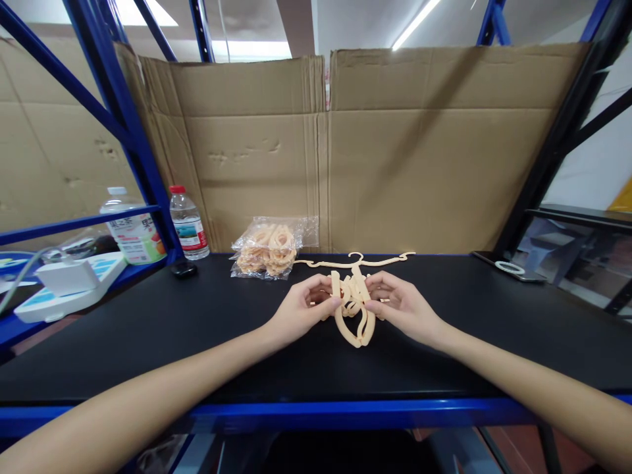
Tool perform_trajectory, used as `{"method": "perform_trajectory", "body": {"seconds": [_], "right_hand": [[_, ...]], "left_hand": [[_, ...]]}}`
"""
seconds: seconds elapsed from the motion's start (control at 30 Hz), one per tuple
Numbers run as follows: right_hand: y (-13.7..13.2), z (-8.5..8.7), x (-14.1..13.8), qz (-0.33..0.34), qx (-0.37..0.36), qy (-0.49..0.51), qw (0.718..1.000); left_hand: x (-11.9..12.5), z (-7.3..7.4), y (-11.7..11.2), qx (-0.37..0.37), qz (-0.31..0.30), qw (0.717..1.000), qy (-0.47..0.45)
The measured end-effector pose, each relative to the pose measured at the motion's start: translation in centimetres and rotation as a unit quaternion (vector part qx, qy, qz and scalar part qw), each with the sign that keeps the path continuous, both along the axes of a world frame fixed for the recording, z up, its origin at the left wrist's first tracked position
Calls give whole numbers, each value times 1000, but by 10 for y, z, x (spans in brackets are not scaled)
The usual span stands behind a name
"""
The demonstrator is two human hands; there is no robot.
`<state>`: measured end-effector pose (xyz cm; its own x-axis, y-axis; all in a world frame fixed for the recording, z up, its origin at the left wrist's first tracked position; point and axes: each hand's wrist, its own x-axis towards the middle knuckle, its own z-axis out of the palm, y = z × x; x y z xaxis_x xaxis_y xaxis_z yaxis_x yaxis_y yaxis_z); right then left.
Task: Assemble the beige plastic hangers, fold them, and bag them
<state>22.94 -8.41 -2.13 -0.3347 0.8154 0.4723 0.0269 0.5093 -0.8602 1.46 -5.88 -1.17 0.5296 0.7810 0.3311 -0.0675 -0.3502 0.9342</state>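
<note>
Between my two hands is a cream plastic folding hanger (366, 329), its arms folded into a rounded loop that points toward me. My left hand (310, 304) pinches its left side between thumb and fingers. On the opposite side, my right hand (401, 306) grips the other arm the same way. More cream hanger parts (351, 296) show behind and between the fingers; how many there are is hard to make out. Just beyond lies an unfolded cream hanger (336, 264) with its hook up, flat on the black tabletop (237, 355).
Clear plastic bags of cream hangers (269, 250) sit at the back, left of my hands. Further left stand a red-capped water bottle (189, 224), a larger bottle (131, 230), a black mouse (184, 268) and a white power strip (74, 289). A phone (518, 271) lies back right.
</note>
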Motion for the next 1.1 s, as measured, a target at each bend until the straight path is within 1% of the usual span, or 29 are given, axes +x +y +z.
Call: {"method": "perform_trajectory", "body": {"seconds": [0.1, 0.17, 0.3, 0.43, 0.53, 0.6, 0.7, 0.83, 0.9, 0.97, 1.03, 1.1], "right_hand": [[0, 1, 0, -8, 13, 1, 1000], [-1, 3, -1, -9, 8, -10, 1000], [-2, 6, -3, 18, -36, -29, 999], [1, 8, -4, 35, -80, -15, 996], [2, 9, -3, 50, -107, -14, 993], [4, 9, -1, 48, -122, -17, 991], [12, 9, 10, 11, -132, -13, 991], [34, 13, 43, -97, -117, -3, 988], [44, 15, 62, -139, -132, -51, 980], [50, 15, 76, -166, -168, -106, 966], [53, 13, 84, -180, -203, -141, 952], [54, 11, 85, -176, -227, -162, 944]], "left_hand": [[0, 0, 0, -2, 23, 1000, 2], [1, -1, 0, -1, 29, 1000, 2], [4, -3, 0, -3, 19, 1000, 9], [7, -6, -1, -8, 9, 1000, -2], [7, -5, -1, -1, 10, 1000, 3], [7, -5, -1, 1, 19, 1000, 10], [3, -4, 2, 16, 57, 998, 20], [-6, -5, 10, 69, 112, 990, 55], [-11, -7, 14, 96, 121, 985, 75], [-13, -8, 18, 115, 126, 981, 92], [-14, -10, 21, 125, 131, 978, 104], [-15, -10, 22, 133, 137, 976, 110]]}}
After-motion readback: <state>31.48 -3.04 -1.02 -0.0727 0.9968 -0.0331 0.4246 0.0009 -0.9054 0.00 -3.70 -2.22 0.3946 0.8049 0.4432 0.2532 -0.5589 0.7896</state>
